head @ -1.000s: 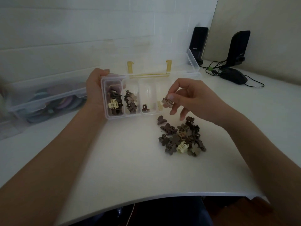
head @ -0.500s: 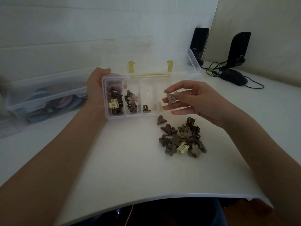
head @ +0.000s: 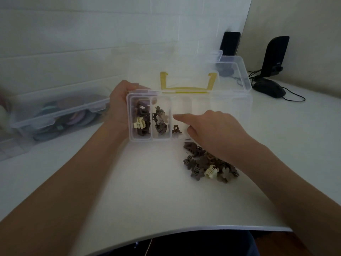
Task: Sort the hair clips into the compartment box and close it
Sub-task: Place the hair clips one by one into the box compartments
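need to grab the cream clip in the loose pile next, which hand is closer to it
Right. The right hand reaches over the box just above the cream clip; the left hand grips the box's far-left end.

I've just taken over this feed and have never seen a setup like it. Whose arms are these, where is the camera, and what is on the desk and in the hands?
There is no machine here: a person wears one camera on the head, looking down at both bare hands. The left hand grips the left end of a clear compartment box, whose lid stands open. The right hand reaches over the box's middle compartments; whether it holds a clip cannot be seen. Two left compartments hold sorted clips, the next holds one. A pile of unsorted hair clips lies on the white desk. A second clear box sits left; speakers and a mouse sit far right.
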The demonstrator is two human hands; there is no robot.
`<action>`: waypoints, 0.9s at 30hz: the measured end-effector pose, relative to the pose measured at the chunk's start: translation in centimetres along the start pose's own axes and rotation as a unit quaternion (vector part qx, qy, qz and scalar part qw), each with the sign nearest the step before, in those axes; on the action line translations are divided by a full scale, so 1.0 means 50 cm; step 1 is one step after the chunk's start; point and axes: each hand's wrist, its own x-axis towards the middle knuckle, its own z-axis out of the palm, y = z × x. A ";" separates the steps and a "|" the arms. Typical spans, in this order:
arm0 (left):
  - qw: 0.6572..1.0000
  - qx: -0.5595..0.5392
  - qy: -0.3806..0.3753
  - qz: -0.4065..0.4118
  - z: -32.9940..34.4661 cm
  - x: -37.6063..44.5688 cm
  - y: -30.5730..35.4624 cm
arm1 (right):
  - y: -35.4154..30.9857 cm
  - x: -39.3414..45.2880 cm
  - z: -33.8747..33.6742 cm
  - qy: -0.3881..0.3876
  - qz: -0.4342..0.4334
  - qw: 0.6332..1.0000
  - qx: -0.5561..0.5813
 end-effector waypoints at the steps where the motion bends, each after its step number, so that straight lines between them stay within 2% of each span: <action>1: 1.000 0.002 0.000 0.002 0.003 -0.001 -0.001 | -0.003 0.000 0.002 -0.002 0.000 1.000 -0.027; 4: 1.000 0.007 0.017 0.003 0.004 -0.001 -0.003 | -0.001 -0.002 0.004 -0.006 -0.004 0.999 -0.044; 9: 1.000 0.016 0.019 0.002 -0.002 0.002 -0.004 | 0.012 -0.005 -0.001 -0.006 0.001 0.998 0.056; 14: 1.000 0.004 0.008 0.003 -0.002 0.004 -0.003 | 0.023 -0.006 0.000 0.008 -0.003 0.996 0.091; 16: 1.000 0.005 0.007 0.000 -0.004 0.006 -0.003 | 0.031 -0.005 -0.001 0.034 0.004 0.989 0.146; 21: 1.000 -0.010 -0.010 -0.019 -0.003 0.004 0.002 | 0.060 0.003 -0.005 0.156 0.011 0.948 0.277; 27: 0.998 -0.013 0.043 -0.046 -0.012 0.007 0.009 | 0.076 0.001 -0.014 0.253 0.032 0.894 0.368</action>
